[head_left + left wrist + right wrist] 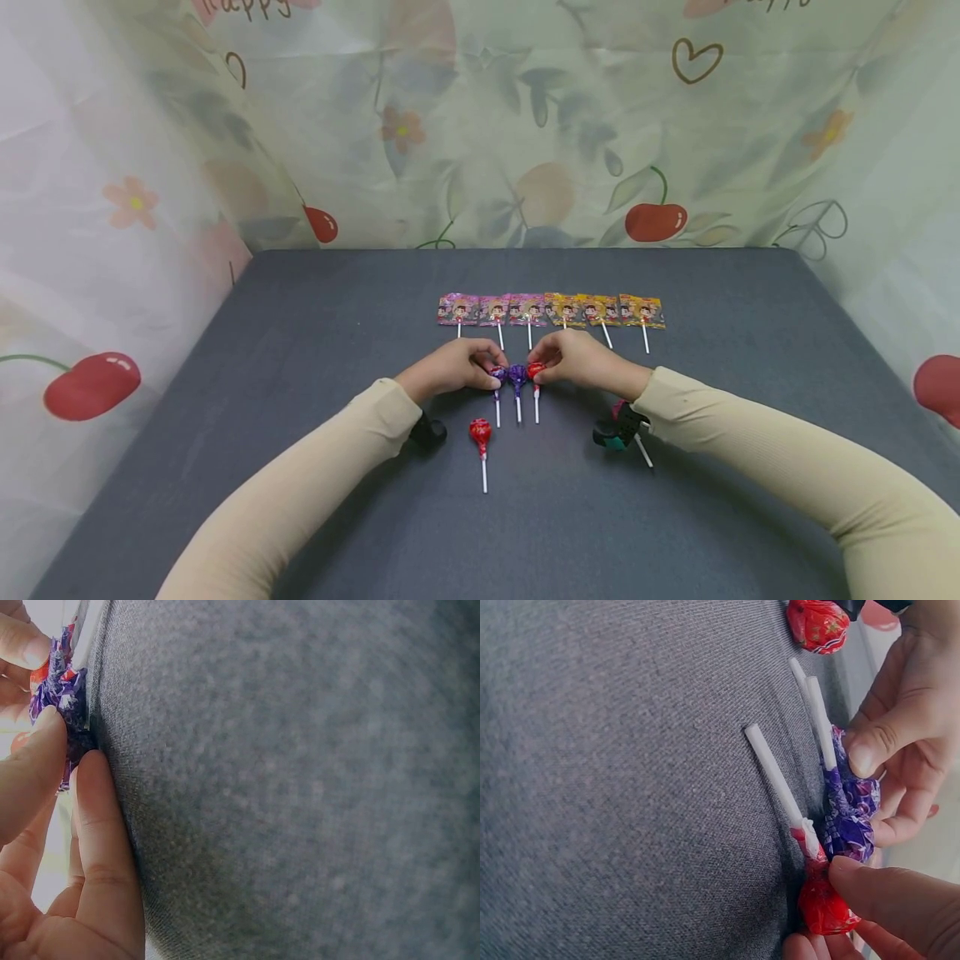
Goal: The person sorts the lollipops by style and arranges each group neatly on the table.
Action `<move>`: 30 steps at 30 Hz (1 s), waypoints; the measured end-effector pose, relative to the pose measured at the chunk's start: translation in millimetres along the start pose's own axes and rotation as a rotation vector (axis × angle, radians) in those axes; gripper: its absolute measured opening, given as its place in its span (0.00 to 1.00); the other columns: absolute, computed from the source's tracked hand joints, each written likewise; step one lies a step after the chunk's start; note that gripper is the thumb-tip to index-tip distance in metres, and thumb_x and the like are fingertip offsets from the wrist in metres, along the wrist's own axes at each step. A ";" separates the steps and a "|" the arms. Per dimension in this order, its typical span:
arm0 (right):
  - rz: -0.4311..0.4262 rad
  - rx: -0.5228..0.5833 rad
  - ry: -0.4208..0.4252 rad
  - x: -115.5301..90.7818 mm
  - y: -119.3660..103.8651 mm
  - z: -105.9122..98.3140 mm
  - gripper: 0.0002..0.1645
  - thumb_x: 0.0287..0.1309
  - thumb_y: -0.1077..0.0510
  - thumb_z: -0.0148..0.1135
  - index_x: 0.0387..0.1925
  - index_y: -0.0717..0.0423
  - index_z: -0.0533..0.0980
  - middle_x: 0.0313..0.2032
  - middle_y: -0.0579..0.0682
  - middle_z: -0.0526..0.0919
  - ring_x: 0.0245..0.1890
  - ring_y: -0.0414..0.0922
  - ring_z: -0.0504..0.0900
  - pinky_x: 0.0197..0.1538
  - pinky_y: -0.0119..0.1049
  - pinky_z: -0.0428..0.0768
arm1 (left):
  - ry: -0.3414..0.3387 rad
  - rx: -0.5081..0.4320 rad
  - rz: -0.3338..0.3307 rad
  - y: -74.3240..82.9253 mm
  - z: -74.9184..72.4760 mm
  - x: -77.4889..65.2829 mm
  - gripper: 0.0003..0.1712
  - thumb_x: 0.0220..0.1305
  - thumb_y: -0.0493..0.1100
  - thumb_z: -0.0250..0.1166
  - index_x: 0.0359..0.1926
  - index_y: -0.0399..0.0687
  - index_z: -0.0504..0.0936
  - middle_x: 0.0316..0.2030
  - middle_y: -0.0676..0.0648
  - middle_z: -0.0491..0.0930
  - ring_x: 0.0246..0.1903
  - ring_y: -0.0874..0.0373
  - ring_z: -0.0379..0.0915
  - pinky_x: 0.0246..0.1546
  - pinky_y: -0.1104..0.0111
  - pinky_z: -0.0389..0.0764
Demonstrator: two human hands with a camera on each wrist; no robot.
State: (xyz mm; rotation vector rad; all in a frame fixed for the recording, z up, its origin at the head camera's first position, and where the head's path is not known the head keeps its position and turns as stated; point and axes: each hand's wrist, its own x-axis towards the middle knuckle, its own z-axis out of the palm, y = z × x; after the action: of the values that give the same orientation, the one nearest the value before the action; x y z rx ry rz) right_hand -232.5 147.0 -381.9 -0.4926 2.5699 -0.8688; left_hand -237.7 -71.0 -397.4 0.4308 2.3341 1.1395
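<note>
Head: left hand (467,363) pinches a purple lollipop (497,402), right hand (581,360) a red lollipop (536,395); second purple lollipop (517,377) between them on table (337,333). Behind, six flat packets (527,310) on sticks (645,340). Left wrist: crinkled purple wrapper (66,690) in pinch. Right wrist: red wrapper (823,906) twisted round white stick (774,776).

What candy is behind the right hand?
In the head view, three yellow-wrapped lollipops lie behind the right hand. The hand covers most of the leftmost one's white stick, so its end can't be seen.
</note>
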 end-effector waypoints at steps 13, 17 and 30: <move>-0.003 0.000 -0.004 1.5 0.7 1.4 0.16 0.51 0.62 0.72 0.44 0.60 0.81 0.40 0.53 0.86 0.38 0.42 0.83 0.42 0.36 0.80 | -0.001 -0.017 -0.013 0.2 0.4 -0.2 0.13 0.58 0.36 0.70 0.45 0.46 0.81 0.35 0.48 0.77 0.34 0.58 0.69 0.33 0.72 0.70; -0.004 0.026 -0.013 1.1 0.7 1.2 0.16 0.51 0.62 0.72 0.44 0.60 0.81 0.41 0.53 0.86 0.40 0.43 0.84 0.45 0.37 0.81 | 0.001 -0.013 -0.012 -0.5 0.6 0.2 0.14 0.58 0.36 0.70 0.45 0.46 0.81 0.35 0.48 0.77 0.34 0.59 0.69 0.33 0.72 0.70; 0.009 0.030 -0.006 1.1 0.8 2.0 0.17 0.51 0.63 0.72 0.45 0.61 0.81 0.43 0.54 0.85 0.40 0.44 0.83 0.45 0.38 0.81 | 0.007 -0.001 -0.024 -2.3 1.2 1.0 0.13 0.58 0.36 0.70 0.45 0.48 0.81 0.36 0.49 0.78 0.35 0.58 0.70 0.33 0.72 0.71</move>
State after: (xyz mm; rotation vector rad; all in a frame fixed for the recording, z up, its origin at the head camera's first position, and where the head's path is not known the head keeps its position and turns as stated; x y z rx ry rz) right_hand -232.7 146.1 -384.2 -0.4738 2.5478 -0.9004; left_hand -238.0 -71.1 -400.1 0.3979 2.3380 1.1325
